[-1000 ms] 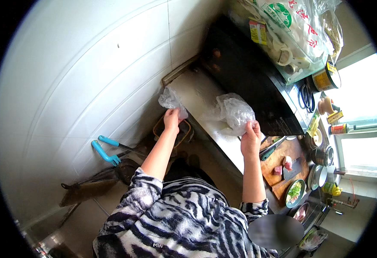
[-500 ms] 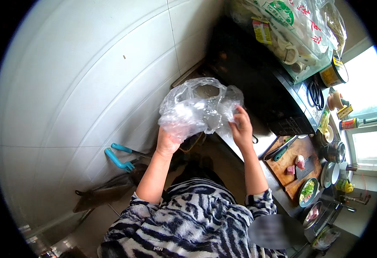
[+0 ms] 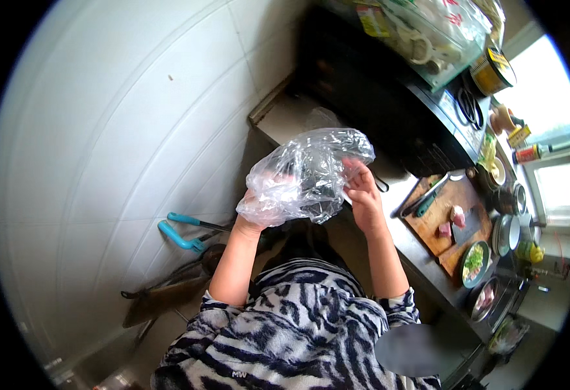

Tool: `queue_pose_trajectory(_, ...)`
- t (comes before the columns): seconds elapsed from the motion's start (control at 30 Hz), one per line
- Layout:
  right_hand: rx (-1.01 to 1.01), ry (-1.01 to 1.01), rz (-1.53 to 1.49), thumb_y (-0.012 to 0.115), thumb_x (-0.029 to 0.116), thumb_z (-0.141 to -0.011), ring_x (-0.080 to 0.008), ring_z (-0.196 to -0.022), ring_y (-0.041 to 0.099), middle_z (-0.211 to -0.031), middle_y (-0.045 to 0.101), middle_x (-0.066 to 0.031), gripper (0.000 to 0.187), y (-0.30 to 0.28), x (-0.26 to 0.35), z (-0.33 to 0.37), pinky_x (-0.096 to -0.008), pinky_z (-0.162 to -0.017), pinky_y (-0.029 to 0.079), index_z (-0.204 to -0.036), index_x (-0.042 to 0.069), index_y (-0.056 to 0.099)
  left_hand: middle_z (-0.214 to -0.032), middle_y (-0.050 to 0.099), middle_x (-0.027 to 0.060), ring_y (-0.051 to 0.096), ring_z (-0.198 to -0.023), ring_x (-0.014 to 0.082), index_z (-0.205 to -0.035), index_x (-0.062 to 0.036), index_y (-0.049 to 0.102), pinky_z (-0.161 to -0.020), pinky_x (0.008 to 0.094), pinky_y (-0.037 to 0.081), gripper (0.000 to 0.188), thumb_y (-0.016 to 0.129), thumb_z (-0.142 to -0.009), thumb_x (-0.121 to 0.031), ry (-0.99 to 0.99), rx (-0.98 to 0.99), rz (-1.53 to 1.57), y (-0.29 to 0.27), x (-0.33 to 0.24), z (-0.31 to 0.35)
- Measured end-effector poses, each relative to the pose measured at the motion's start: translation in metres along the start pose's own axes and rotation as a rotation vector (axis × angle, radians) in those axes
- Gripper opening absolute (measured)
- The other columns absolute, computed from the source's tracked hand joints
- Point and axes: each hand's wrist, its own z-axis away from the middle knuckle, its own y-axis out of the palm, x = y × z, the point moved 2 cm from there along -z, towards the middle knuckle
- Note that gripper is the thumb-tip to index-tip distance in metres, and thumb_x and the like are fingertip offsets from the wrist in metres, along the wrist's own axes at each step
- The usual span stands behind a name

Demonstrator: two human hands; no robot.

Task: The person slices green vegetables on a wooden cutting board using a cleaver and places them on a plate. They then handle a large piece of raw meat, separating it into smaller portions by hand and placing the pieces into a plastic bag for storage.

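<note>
**Two hands spread a clear bag**

Both hands hold a crumpled clear plastic bag [image 3: 305, 174] in the air. The left hand [image 3: 253, 218] grips its lower edge at seven o'clock; the right hand [image 3: 361, 190] pinches its side at three o'clock. A wooden chopping board [image 3: 442, 220] lies on the dark surface [image 3: 421, 263], well apart at three o'clock.

Both hands have lifted the clear plastic bag [image 3: 304, 175] (now spread open) off the counter.
</note>
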Motion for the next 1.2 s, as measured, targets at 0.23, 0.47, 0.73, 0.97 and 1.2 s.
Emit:
queue_pose_trajectory(0.23, -0.366, -0.105, -0.009, 0.065, 0.019, -0.092, -0.0074, -0.076, 0.052, -0.088, 0.057, 0.0025, 0.033, -0.001, 0.034, 0.059, -0.022, -0.069, 0.044, -0.121, 0.008, 0.053, -0.12, 0.064, 0.0119, 0.063, -0.108, 0.0216, -0.122, 0.0021, 0.058, -0.095, 0.0358, 0.05, 0.044, 0.063, -0.079, 0.004, -0.332, 0.139, -0.004, 0.068, 0.014, -0.01)
queue_pose_trajectory(0.47, -0.758, -0.513, -0.139, 0.061, 0.015, -0.096, -0.0005, -0.055, 0.039, -0.071, 0.049, 0.0086, 0.006, -0.062, 0.102, 0.165, -0.0176, -0.047, 0.029, -0.091, 0.013, 0.058, -0.117, 0.063, 0.0087, 0.062, -0.107, 0.0193, -0.124, -0.0027, 0.055, -0.095, 0.0343, 0.05, 0.049, 0.052, -0.077, 0.012, -0.454, 0.26, -0.028, 0.087, 0.071, -0.007)
queue_pose_trajectory(0.73, -0.764, -0.439, -0.034, 0.062, 0.02, -0.096, -0.0012, -0.054, 0.038, -0.071, 0.049, 0.0078, 0.011, -0.12, 0.104, 0.291, -0.0175, -0.047, 0.03, -0.092, 0.012, 0.057, -0.125, 0.059, 0.0119, 0.055, -0.116, 0.0279, -0.133, -0.0075, 0.05, -0.106, 0.0445, 0.038, 0.053, 0.062, -0.083, -0.023, -0.749, 0.782, -0.19, 0.234, 0.165, 0.052)
queue_pose_trajectory(0.97, -0.966, -0.562, 0.065, 0.066, 0.016, -0.093, -0.0011, -0.072, 0.048, -0.082, 0.057, 0.0067, 0.012, -0.197, 0.104, 0.443, -0.0185, -0.066, 0.041, -0.094, 0.006, 0.06, -0.124, 0.062, 0.0069, 0.052, -0.119, 0.0274, -0.126, -0.0133, 0.06, -0.11, 0.0462, 0.032, 0.045, 0.062, -0.085, -0.033, 0.165, 1.515, -1.494, 0.36, 0.266, 0.159)
queue_pose_trajectory(1.2, -1.265, -0.625, 0.235, 0.067, 0.011, -0.092, -0.0015, -0.073, 0.049, -0.08, 0.056, 0.0065, 0.007, -0.241, 0.102, 0.547, -0.0187, -0.067, 0.042, -0.091, 0.006, 0.061, -0.129, 0.055, 0.0149, 0.059, -0.113, 0.0257, -0.148, -0.0029, 0.028, -0.101, 0.0413, 0.046, 0.073, 0.066, -0.088, -0.021, -1.487, 0.793, 0.055, 0.424, 0.337, 0.225)
